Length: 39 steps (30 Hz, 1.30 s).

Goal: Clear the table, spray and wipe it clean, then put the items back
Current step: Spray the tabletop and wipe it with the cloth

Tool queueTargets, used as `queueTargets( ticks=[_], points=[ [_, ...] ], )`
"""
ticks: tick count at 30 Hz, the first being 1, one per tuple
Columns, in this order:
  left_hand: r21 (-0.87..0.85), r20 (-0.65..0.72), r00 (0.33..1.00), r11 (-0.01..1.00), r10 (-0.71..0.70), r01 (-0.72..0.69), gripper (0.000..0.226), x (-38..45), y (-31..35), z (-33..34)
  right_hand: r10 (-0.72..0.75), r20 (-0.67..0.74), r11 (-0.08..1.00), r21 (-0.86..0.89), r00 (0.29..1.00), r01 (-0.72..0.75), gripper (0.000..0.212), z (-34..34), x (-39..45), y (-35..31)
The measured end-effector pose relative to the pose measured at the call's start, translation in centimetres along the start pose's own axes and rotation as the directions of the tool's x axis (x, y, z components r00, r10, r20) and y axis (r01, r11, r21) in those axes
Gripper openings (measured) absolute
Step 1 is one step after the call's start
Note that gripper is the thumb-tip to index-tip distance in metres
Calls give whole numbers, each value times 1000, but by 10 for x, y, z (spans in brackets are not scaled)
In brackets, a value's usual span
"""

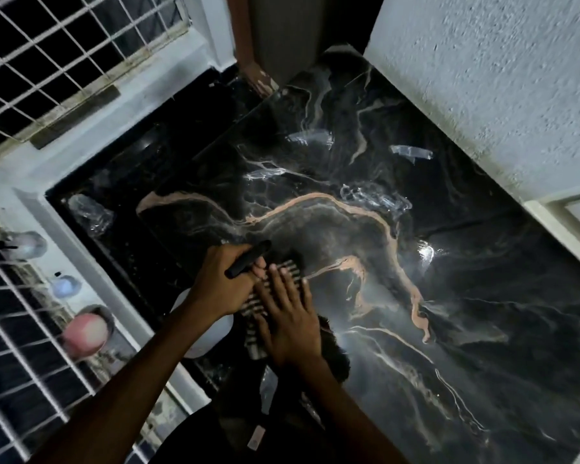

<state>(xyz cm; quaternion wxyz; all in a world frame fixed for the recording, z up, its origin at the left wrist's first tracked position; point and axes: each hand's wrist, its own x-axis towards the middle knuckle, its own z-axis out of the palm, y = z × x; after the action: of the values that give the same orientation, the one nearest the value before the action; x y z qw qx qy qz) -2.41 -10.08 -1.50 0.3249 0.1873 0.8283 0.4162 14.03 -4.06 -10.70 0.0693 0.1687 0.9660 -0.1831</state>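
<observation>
one marble table (416,246), one striped cloth (290,267), two hands.

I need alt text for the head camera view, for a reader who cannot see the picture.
A person's right hand presses flat on a striped cloth on a glossy black marble table, while the left hand grips a black trigger handle above a white bottle. A barred window is at upper left.

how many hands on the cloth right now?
1. The right hand lies flat on the striped cloth on the black marble table. The left hand grips a black spray trigger above a white bottle.
</observation>
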Motion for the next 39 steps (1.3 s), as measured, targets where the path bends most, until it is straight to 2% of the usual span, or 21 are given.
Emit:
queueTargets(
  ticks=[2, 4, 7, 9, 10, 11, 13, 14, 15, 17, 19, 22, 24, 26, 27, 28, 29, 32, 34, 36, 39],
  points=[
    [-3, 4, 1000, 1000, -12, 12, 19, 6, 7, 5, 109, -47, 994, -9, 993, -110, 65, -15, -8, 58],
    [10, 21, 1000, 1000, -9, 9, 22, 12, 12, 11, 343, -108, 936, -42, 933, -349, 65, -40, 1, 130],
    [-11, 45, 999, 1000, -24, 25, 24, 21, 21, 22, 675, -220, 727, 35, 705, -685, 70, -80, 42, 216],
    [-19, 37, 999, 1000, -2, 3, 25, 25, 26, 27, 813, -223, 574, 152, 538, -804, 73, -92, 79, 225],
    [-19, 33, 999, 1000, 11, -11, 26, 28, 30, 30, 840, -220, 535, 182, 496, -825, 74, -91, 94, 213],
    [-19, 33, 999, 1000, 17, -17, 26, 31, 34, 33, 825, -227, 558, 177, 518, -811, 73, -87, 104, 195],
    [-1, 52, 999, 1000, 16, -16, 22, 36, 41, 43, 667, -228, 741, 93, 710, -666, 70, -68, 100, 151],
    [18, 63, 998, 1000, 8, -9, 19, 38, 44, 46, 538, -210, 840, 51, 816, -541, 69, -57, 87, 128],
    [34, 80, 997, 999, 6, -9, 23, 40, 46, 51, 422, -183, 906, 37, 888, -423, 68, -47, 67, 112],
    [55, 104, 995, 998, 5, -11, 34, 43, 52, 58, 295, -142, 955, 35, 945, -293, 67, -38, 19, 102],
    [48, 115, 993, 999, 15, -21, 24, 46, 57, 65, 356, -127, 935, 32, 926, -354, 68, -36, -23, 128],
    [50, 129, 991, 998, 38, -45, 26, 49, 66, 77, 582, -160, 807, 0, 797, -590, 67, -54, -47, 201],
    [67, 142, 988, 996, 56, -66, 21, 51, 69, 85, 752, -210, 649, 71, 625, -757, 68, -74, -25, 244],
    [84, 143, 987, 993, 67, -79, 23, 52, 72, 91, 871, -221, 481, 195, 440, -855, 71, -94, 18, 264],
    [87, 140, 988, 993, 68, -81, 24, 53, 73, 92, 896, -214, 433, 232, 388, -871, 72, -100, 44, 262],
    [86, 137, 988, 993, 71, -83, 22, 53, 75, 92, 897, -204, 434, 240, 392, -868, 72, -103, 69, 253],
    [81, 132, 989, 993, 70, -81, 20, 54, 76, 92, 866, -209, 494, 217, 454, -842, 72, -101, 89, 236],
    [96, 118, 992, 994, 48, -59, 22, 57, 81, 94, 570, -210, 820, 91, 794, -565, 74, -74, 114, 160],
    [123, 124, 991, 991, 41, -56, 25, 60, 85, 97, 320, -162, 948, 55, 934, -315, 78, -51, 95, 116],
    [150, 122, 991, 986, 58, -76, 20, 64, 89, 99, 185, -125, 982, 49, 975, -180, 72, -39, 59, 106],
    [127, 139, 990, 991, 30, -47, 19, 74, 91, 105, 269, -110, 963, 36, 957, -267, 66, -46, 7, 158]
  ],
)
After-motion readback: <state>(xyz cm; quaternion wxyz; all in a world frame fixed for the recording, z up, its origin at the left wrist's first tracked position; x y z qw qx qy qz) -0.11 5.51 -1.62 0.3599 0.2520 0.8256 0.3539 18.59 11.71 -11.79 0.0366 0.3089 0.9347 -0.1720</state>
